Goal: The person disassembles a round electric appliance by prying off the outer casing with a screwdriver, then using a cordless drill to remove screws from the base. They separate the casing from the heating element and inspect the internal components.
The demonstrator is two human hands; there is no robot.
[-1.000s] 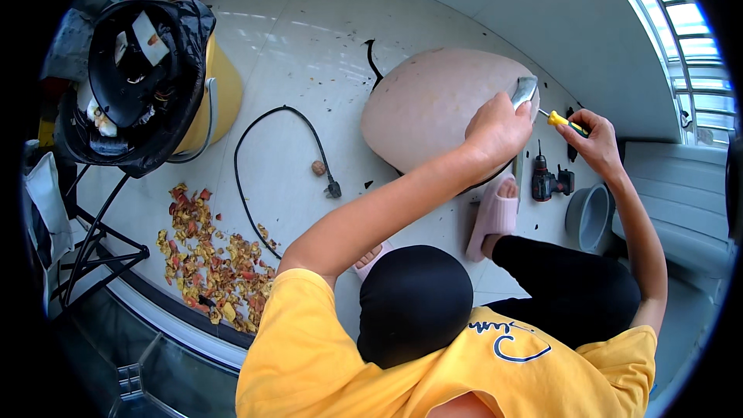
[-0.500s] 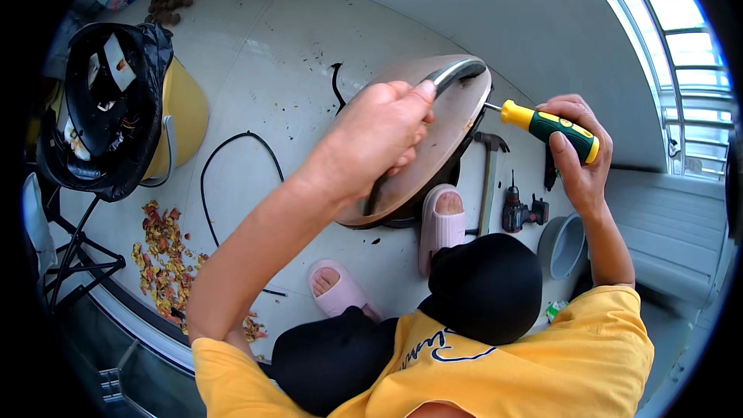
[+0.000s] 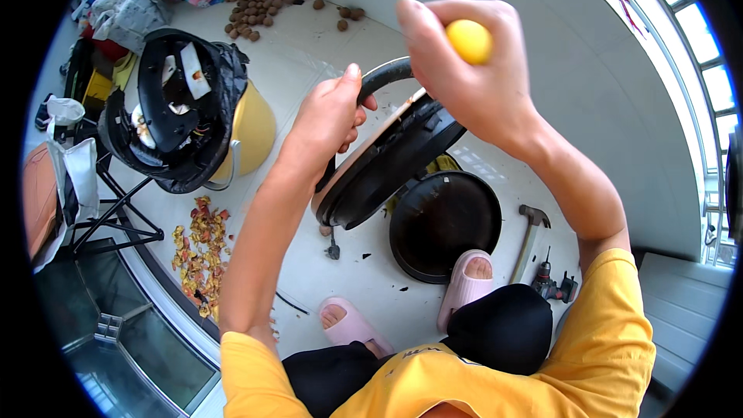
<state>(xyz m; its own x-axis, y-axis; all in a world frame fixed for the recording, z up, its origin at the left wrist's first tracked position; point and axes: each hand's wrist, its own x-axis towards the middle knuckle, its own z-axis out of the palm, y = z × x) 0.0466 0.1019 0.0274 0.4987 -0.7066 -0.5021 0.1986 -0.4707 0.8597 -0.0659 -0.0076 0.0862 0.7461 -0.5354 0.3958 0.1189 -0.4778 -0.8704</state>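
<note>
My left hand is closed round a black curved strip along the face of a round appliance lid, which is held tilted off the floor. The lid has a pale outer face and a black underside. In a fist above the lid's upper edge, my right hand grips a screwdriver. Only the yellow butt of its handle shows; the shaft and tip are hidden. Below the lid, a round black pan base rests on the floor by my slippered feet.
A hammer and a cordless drill lie at the right. On the left stands a yellow bucket lined with a black bag full of scraps, near a folding stand. Dry peels and round brown nuts are on the floor.
My right hand has swung up and left with the screwdriver, from the lid's right edge to above it. The lid has turned, showing its black underside and the pan base.
</note>
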